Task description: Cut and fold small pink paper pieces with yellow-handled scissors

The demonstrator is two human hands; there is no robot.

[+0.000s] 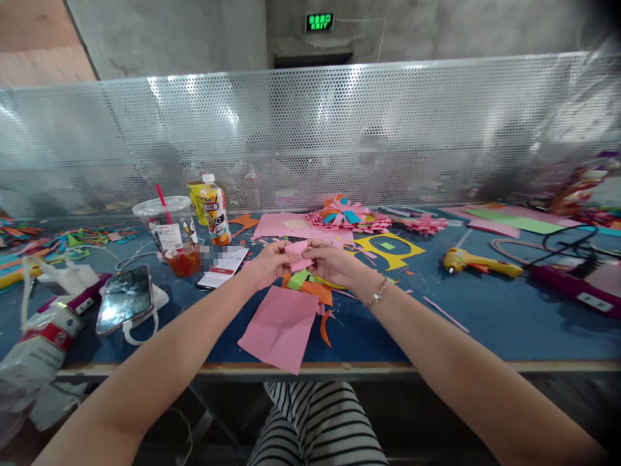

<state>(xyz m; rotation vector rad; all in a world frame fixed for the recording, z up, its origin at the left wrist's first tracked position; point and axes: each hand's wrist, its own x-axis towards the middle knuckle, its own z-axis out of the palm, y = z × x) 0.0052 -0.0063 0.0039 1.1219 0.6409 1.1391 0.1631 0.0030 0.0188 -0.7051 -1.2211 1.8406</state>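
Above the desk [369,330], back from the middle of its visible front edge, the left hand [268,262] and right hand [332,262] pinch a small pink paper [297,256], while to their left a clear cup [154,229] holds reddish-brown drink [182,261] and a red straw [163,200], near a capped bottle [213,210].

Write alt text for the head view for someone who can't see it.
A person's left hand and right hand hold a small pink paper piece over a blue table, with a larger pink sheet nearer the camera. Beyond lie fringed paper flowers; a drink cup stands left, a yellow glue gun lies right.
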